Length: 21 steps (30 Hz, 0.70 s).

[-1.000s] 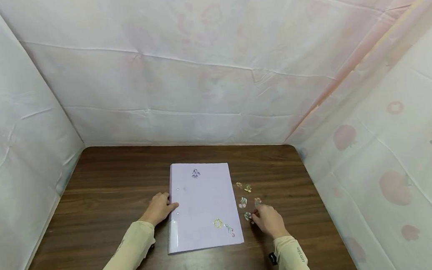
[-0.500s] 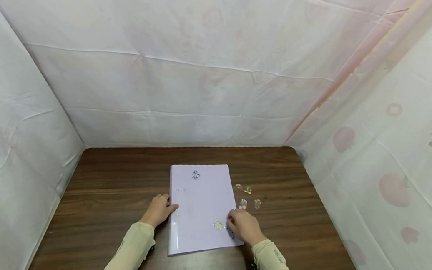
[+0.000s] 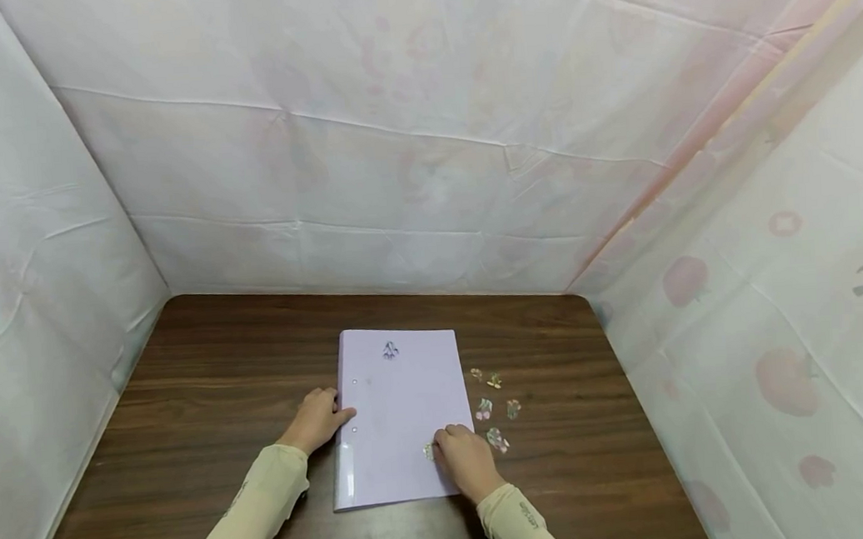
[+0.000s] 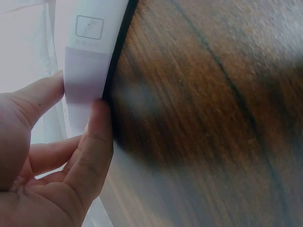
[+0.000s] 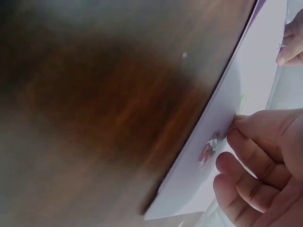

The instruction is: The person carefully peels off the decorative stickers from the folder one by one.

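Note:
A lilac binder lies shut on the brown table. My left hand holds its left spine edge, thumb on the cover; in the left wrist view the thumb and a finger pinch the spine. My right hand rests on the cover's lower right corner, its loosely curled fingertips touching beside a yellow ring sticker. A pink flower sticker sits on the cover by the fingers. Nothing shows between the right fingers.
Several small loose stickers lie on the table right of the binder. Another sticker is on the cover's top. White sheeting walls the table at the back and on both sides.
My right hand has moved left from the loose stickers on the table onto the binder's lower right corner, covering the flower sticker in the head view. The left hand and binder stayed put.

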{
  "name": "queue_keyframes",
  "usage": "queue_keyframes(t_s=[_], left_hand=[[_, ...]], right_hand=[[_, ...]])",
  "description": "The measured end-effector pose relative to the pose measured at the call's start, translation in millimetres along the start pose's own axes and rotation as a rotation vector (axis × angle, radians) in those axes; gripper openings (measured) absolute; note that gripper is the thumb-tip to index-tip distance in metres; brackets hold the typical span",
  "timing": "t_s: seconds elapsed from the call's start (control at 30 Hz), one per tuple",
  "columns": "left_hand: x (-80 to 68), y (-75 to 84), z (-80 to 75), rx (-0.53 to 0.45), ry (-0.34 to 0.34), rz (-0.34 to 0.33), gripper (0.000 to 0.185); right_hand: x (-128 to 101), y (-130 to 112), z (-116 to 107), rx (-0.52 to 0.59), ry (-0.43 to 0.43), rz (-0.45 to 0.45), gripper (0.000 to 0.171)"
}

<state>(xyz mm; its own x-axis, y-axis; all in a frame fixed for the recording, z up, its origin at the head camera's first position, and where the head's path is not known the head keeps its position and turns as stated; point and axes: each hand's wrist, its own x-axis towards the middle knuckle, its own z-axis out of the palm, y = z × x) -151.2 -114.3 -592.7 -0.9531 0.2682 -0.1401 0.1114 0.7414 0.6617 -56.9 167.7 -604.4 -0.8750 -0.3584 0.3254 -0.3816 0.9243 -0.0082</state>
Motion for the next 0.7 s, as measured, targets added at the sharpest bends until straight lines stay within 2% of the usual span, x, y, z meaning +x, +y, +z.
queue_keyframes(t_s=[0.47, 0.7], left_hand=[[0.5, -1.6, 1.0, 0.008, -0.001, -0.009, 0.042], [1.3, -1.2, -0.2, 0.002, -0.005, 0.001, 0.041]], right_hand=[[4.5, 1.6, 2.6, -0.016, -0.068, -0.013, 0.021], [2.5, 3.9, 3.8, -0.051, -0.005, -0.055, 0.021]])
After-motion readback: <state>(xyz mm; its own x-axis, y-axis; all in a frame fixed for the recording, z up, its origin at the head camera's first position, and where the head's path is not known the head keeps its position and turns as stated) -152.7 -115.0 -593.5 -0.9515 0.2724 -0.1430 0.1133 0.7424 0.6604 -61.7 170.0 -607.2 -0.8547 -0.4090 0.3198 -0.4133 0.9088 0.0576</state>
